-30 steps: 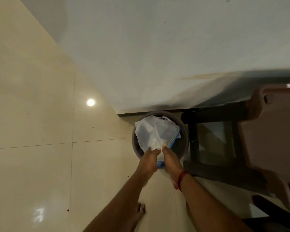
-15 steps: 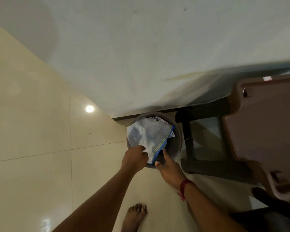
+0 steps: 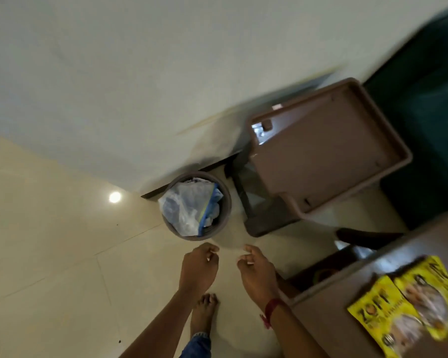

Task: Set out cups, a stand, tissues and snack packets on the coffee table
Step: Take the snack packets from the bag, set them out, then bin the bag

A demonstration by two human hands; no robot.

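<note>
Two yellow snack packets (image 3: 409,306) lie on the brown coffee table (image 3: 329,321) at the lower right. My left hand (image 3: 198,267) and my right hand (image 3: 256,272) hover over the floor just short of a round grey bin (image 3: 224,200). Both hands hold nothing and their fingers are loosely curled. A crumpled clear plastic bag with a blue strip (image 3: 189,208) sits inside the bin. No cups, stand or tissues show.
A brown plastic stool-like table (image 3: 329,151) stands to the right of the bin, against the white wall. A dark green seat (image 3: 424,99) fills the upper right. My bare foot (image 3: 204,313) rests on the cream tiled floor below my hands.
Both hands let go of the plastic bag and pulled back from the bin. The view swung right, bringing the coffee table and snack packets into sight.
</note>
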